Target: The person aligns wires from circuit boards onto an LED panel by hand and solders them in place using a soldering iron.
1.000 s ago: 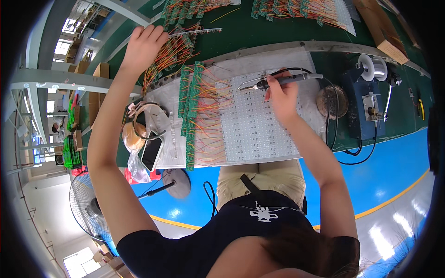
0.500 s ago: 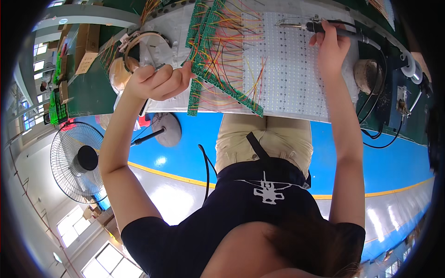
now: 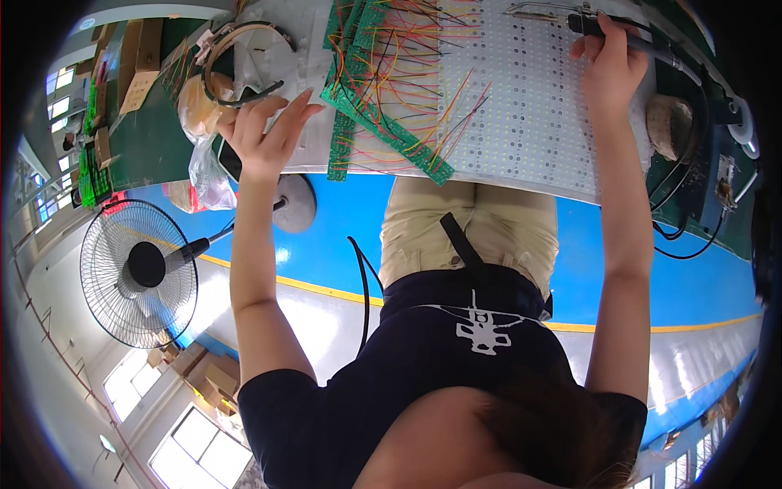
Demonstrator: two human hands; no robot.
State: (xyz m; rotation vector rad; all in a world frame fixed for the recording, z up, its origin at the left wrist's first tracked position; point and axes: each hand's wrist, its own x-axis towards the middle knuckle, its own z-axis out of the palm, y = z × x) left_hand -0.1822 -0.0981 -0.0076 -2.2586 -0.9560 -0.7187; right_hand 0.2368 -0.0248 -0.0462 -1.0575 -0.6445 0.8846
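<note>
My left hand (image 3: 265,137) is over the left part of the bench with its fingers spread and nothing visible in them. Just beyond its fingertips lies a round ring with a clamp-like fitting (image 3: 208,61). My right hand (image 3: 611,73) grips the dark handle of a soldering iron (image 3: 668,57) at the far right, its tip toward the left. Between my hands, green circuit board strips (image 3: 389,137) with red, yellow and black wires (image 3: 411,69) overlap a white panel dotted with small round parts (image 3: 521,122). One strip lies slanted across the others.
A clear plastic bag (image 3: 212,175) hangs at the bench's left edge, with a dark flat object (image 3: 230,161) by my left wrist. To the right are a round brownish block (image 3: 669,126), a soldering stand (image 3: 725,183) and looping black cables. A standing fan (image 3: 142,265) is on the left.
My left hand has uncurled from a closed pose by the slanted strip's end and drawn back from it, fingers now spread. My right hand has shifted slightly up and right with the soldering iron.
</note>
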